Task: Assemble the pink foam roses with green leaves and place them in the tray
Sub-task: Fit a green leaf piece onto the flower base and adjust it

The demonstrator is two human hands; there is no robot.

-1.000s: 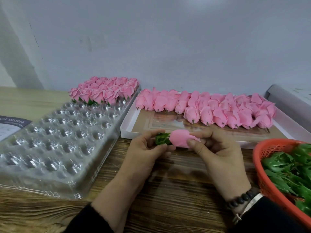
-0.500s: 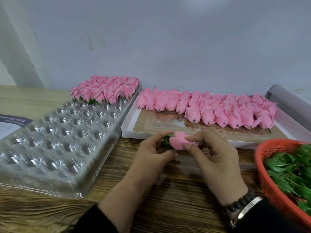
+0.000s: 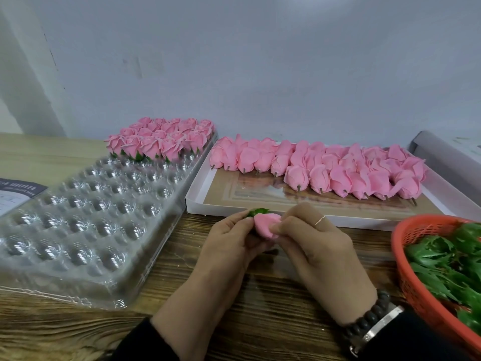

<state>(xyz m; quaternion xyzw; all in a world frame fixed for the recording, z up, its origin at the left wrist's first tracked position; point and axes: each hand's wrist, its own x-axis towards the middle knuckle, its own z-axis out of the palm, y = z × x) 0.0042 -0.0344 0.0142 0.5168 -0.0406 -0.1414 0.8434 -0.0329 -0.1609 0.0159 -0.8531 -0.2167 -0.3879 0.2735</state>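
- While the eye starts at the far left, a printed paper (image 3: 15, 194) lies flat on the pale end of the wooden table (image 3: 161, 332), partly tucked under the clear plastic tray (image 3: 86, 217).
- That tray sits angled on the table, its dimpled cups glinting; only the far rows are filled, with finished roses (image 3: 161, 142) standing upright, green leaf tips showing beneath them.
- Just right of it, touching at the corner, is a shallow white box (image 3: 197, 199) with a row of bare pink rose heads (image 3: 325, 168) lying along its far side, short stems pointing towards the camera.
- Down at centre, above darker wood grain, the left hand (image 3: 229, 243) pinches the leaf end of one pink rose (image 3: 265, 226), a green leaf (image 3: 257, 211) poking up behind its fingers.
- Right hand (image 3: 320, 248) meets it, thumb and fingers curled onto the rose's petals; a thin ring, a bead bracelet and a metal band show on that side.
- Far right, an orange basket (image 3: 416, 287) holds a heap of loose leaves (image 3: 447, 261), close to the right wrist.
- Behind everything runs a plain grey-white wall (image 3: 260, 69), with a grey roll (image 3: 442, 152) lying at its foot on the right.
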